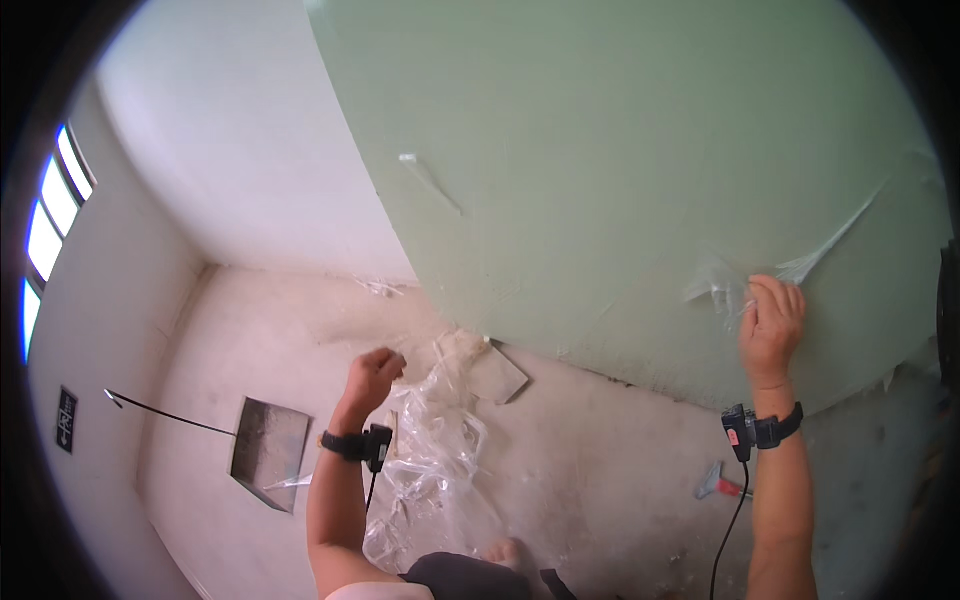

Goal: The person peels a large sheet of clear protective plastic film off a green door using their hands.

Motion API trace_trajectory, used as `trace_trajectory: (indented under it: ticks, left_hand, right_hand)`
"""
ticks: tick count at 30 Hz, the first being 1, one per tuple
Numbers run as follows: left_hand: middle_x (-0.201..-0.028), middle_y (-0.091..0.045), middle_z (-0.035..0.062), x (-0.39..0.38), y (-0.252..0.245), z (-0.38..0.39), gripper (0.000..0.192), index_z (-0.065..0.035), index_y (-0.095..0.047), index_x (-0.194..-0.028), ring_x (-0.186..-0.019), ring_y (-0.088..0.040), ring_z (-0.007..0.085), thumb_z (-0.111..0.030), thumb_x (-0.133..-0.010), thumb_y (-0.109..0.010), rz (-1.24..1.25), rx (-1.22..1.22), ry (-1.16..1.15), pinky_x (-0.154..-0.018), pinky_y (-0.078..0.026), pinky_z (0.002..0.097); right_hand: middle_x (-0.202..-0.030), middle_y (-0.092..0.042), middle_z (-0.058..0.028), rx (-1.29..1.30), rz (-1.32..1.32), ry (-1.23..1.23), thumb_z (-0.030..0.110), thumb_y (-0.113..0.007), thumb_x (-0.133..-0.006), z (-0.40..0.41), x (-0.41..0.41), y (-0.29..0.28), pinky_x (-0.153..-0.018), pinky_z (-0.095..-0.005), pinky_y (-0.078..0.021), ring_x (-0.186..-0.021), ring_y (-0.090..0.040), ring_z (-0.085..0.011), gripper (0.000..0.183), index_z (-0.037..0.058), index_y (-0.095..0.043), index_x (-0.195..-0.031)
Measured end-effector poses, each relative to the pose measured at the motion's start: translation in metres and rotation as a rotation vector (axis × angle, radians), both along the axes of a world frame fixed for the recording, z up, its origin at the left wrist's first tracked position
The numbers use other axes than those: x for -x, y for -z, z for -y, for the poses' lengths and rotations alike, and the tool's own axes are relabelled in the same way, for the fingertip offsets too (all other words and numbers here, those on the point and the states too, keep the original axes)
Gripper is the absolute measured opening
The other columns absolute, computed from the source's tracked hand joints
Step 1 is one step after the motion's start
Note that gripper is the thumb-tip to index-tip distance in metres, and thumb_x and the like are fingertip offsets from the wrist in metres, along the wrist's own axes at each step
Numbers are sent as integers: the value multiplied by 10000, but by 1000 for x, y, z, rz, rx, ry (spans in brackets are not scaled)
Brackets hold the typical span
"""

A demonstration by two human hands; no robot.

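My right hand (772,322) pinches crumpled clear plastic film (720,289) against the lower part of a pale green wall panel (600,150). From the fingers a taut, twisted strip of the film (836,244) runs up to the right along the panel. My left hand (373,381) is held over the floor with its fingers curled in, and nothing shows between them. Below and beside it lies a heap of torn clear plastic film (439,450). Each wrist carries a black strapped device with a cable.
A wall scraper (716,482) with a red part lies on the floor (600,465) near my right forearm. At left stands a dusty dustpan (274,450) with a thin handle. A flat square piece (501,375) lies by the panel's foot. A loose film strip (431,184) hangs higher up.
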State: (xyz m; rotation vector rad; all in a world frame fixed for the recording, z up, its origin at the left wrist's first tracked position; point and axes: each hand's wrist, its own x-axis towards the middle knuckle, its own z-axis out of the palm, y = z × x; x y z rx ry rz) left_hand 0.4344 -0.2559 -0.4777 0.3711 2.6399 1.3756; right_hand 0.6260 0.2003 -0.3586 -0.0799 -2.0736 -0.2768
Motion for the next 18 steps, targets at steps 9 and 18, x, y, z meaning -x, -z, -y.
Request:
trace_trajectory:
  ticks: [9,18]
  left_hand:
    - [-644,-596,133,44,-80,-39,273,6,-597,-681,-627,-578,288,-253,-767,-607,-656,194,94,-618,-467,355]
    - [-780,-548,47,114,-146,-143,489,-35,-551,-902,-715,-552,147,-515,-806,-552,136,-653,-383,-625,-464,343]
  right_hand:
    - [-952,-583,-86,29,147,-53,6,-578,-693,7,-19,-20,-868,-391,-394,-914,-535,-265,148,8,-585,-841]
    - [-789,-538,-91,-108,216,-27,28,-514,-679,13,-14,-25,-796,-368,-402,-798,-517,-259,50,22,-553,-709]
